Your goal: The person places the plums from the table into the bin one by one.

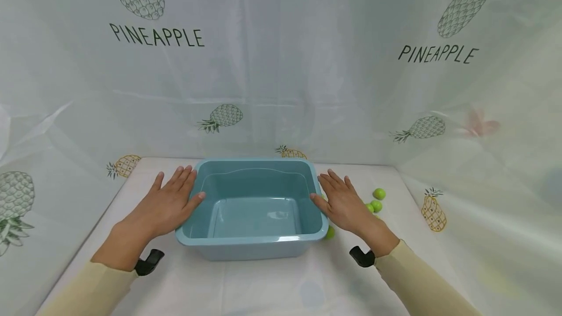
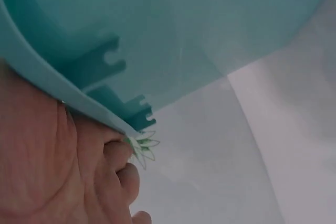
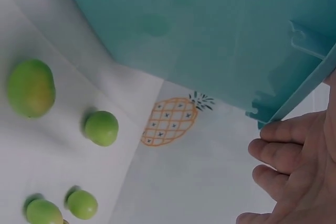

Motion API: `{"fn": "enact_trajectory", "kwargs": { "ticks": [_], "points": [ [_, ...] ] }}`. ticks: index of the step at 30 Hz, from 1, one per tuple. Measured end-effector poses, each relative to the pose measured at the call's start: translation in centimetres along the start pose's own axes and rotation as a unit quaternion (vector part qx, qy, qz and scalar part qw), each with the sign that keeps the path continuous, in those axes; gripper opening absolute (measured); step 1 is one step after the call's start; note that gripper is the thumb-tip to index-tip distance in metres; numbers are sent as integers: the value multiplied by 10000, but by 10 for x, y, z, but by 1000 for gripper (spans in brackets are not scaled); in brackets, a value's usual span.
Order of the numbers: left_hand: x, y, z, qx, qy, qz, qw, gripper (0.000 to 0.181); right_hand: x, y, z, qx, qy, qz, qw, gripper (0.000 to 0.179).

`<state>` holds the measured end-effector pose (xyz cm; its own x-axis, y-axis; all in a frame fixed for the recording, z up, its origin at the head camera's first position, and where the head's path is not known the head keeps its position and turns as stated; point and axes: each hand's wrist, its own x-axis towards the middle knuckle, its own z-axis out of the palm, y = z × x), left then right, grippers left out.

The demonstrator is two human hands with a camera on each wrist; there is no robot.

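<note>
Centrally, the tub [image 1: 254,208] stood on the table [image 1: 263,282]. Left hand [image 1: 169,204] and right hand [image 1: 344,204] lay flat against the tub's opposite rims, fingers straight, gripping nothing. Green fruits [image 1: 376,200] lay just right of the tub.

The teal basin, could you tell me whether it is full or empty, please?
Empty: the teal basin sits upright, its bare floor in plain sight in the head view.
</note>
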<state>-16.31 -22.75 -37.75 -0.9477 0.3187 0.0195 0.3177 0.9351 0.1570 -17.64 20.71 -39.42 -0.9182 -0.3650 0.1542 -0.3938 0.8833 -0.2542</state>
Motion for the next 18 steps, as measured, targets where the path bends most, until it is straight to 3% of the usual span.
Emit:
{"fn": "enact_trajectory", "kwargs": {
  "ticks": [10,18],
  "points": [
    [-3,-6,2,52,98,150,9998,72,-1,4,4,127,261,52,9996,68],
    [-1,-5,3,97,101,175,9997,71,-19,35,11,-11,863,219,9960,60]
  ]
}}
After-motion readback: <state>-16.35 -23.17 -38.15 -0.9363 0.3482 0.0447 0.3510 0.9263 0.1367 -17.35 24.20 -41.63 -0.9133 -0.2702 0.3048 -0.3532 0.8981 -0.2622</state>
